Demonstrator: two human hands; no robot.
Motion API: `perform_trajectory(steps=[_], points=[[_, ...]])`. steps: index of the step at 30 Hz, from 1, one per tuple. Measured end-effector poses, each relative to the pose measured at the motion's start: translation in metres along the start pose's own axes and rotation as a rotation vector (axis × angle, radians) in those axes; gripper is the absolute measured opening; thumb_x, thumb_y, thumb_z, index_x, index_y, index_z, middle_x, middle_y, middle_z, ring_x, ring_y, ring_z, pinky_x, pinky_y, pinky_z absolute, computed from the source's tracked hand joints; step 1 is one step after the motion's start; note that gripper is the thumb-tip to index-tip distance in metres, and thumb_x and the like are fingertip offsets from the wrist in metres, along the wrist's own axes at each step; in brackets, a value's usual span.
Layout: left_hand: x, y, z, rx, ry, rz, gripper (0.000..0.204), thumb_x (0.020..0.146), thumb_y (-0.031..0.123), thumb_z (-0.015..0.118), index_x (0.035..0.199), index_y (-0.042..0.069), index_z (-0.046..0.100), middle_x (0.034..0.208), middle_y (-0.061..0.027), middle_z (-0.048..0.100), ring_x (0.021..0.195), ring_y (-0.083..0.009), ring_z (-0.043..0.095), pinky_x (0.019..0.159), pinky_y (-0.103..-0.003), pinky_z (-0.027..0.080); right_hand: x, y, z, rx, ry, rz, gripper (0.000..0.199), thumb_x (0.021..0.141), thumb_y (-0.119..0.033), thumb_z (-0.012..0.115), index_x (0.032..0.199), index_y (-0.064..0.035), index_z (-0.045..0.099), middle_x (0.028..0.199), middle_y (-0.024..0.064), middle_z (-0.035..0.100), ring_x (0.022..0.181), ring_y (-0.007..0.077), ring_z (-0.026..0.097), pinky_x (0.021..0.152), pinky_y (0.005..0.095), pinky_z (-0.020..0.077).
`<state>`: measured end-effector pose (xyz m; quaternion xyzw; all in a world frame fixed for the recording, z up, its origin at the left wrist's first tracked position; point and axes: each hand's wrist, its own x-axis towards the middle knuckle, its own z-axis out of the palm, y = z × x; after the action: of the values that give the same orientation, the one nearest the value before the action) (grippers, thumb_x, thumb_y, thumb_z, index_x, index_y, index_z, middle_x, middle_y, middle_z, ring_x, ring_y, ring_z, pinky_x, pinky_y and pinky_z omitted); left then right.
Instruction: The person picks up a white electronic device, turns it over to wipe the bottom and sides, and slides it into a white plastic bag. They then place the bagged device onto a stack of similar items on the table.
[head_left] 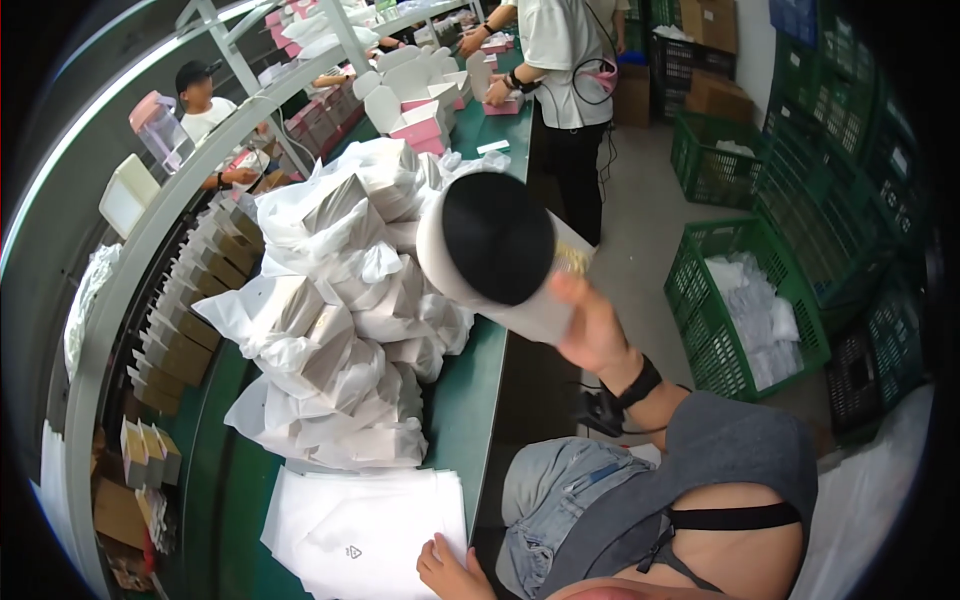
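Head view: fingers of the right hand (602, 340) grasped the black-and-white item (497, 245) up-left of them, apparently over the tabletop (478, 395) edge; left hand (452, 575) farther off, on white sheets (370, 510), grip undetermined.

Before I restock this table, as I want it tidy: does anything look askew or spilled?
The heap of white bagged parcels looks askew: they lie at mixed angles on the green table, unlike the flat white stack under the left hand. No spill shows.
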<state>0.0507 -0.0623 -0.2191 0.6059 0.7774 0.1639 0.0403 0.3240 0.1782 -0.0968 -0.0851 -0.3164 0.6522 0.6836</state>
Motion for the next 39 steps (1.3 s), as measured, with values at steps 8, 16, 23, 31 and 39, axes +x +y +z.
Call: perform_trajectory(steps=[8,16,23,31,39], points=[[-0.008,-0.006,-0.008,-0.156,0.068,0.065,0.048,0.078,0.013,0.065,0.122,-0.002,0.049,0.122,-0.0256,0.048,0.109,-0.0419,0.047,0.096,-0.045,0.038,0.01,0.002,-0.01,0.364,-0.306,0.275,0.052,0.088,-0.029,0.055,0.131,-0.0043,0.042,0.125,0.0086,0.054,0.111,0.0228,0.055,0.095,0.0376,0.0446],[-0.007,-0.015,0.026,-0.029,0.161,-0.091,0.059,0.079,0.03,0.065,0.127,0.002,0.046,0.13,-0.0227,0.044,0.116,-0.0371,0.043,0.096,-0.049,0.036,0.004,0.008,0.003,-0.645,-0.188,-0.053,0.055,0.087,-0.036,0.055,0.132,-0.0069,0.042,0.126,0.0083,0.053,0.111,0.0223,0.055,0.096,0.036,0.0434],[-0.004,0.012,0.001,0.248,0.102,-0.119,0.067,0.079,0.043,0.064,0.133,0.011,0.043,0.137,-0.0173,0.04,0.122,-0.0358,0.04,0.095,-0.05,0.036,0.003,0.015,0.007,0.209,-0.081,0.429,0.042,0.085,-0.023,0.063,0.119,-0.0017,0.052,0.11,0.0073,0.06,0.1,0.0153,0.059,0.088,0.0306,0.0471],[-0.014,0.005,0.004,0.327,0.126,-0.037,0.06,0.08,0.041,0.064,0.131,0.014,0.047,0.136,-0.0154,0.042,0.122,-0.0322,0.042,0.094,-0.048,0.037,-0.001,0.021,0.026,-0.475,-0.136,-0.044,0.044,0.086,-0.029,0.06,0.122,-0.0044,0.05,0.114,0.0062,0.059,0.102,0.0161,0.058,0.09,0.031,0.0454],[-0.009,0.019,-0.021,0.155,0.069,-0.116,0.035,0.087,0.022,0.059,0.119,0.008,0.057,0.127,-0.0142,0.052,0.114,-0.0261,0.051,0.091,-0.041,0.042,0.003,0.033,0.008,0.18,-0.086,0.237,0.035,0.085,-0.018,0.063,0.115,-0.0023,0.055,0.103,0.0055,0.061,0.094,0.0133,0.059,0.084,0.0277,0.047]])
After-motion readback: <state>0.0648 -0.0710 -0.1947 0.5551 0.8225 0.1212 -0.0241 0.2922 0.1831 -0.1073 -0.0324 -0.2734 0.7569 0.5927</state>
